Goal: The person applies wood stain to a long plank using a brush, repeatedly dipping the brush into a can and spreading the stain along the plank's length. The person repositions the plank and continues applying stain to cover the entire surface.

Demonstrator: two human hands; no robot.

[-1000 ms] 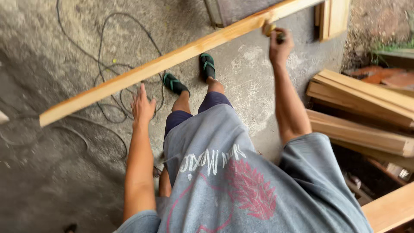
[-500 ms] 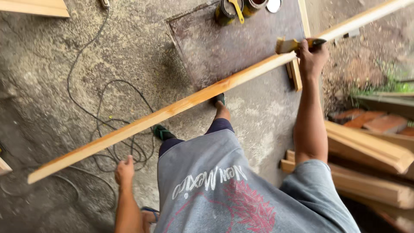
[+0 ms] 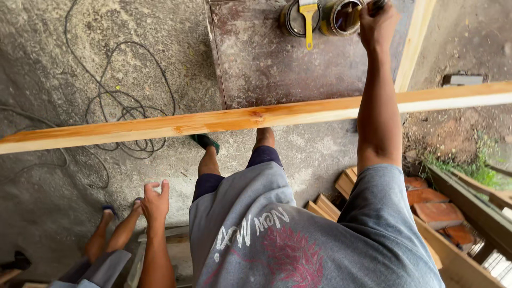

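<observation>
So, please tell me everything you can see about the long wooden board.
The long wooden board is a narrow plank of pale wood that looks glossy orange-brown along most of its length and paler, bare-looking at the right end. It stretches nearly level across the whole view, above the floor. What supports it is not visible. The right arm passes in front of it; neither hand holds it.

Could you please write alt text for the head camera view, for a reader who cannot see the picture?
Seen from above, a person's right hand reaches out to two open tins on a rusty metal sheet, gripping a dark handle, while the left hand hangs free. A long wooden plank crosses the view above the concrete floor and a tangled cable.
</observation>
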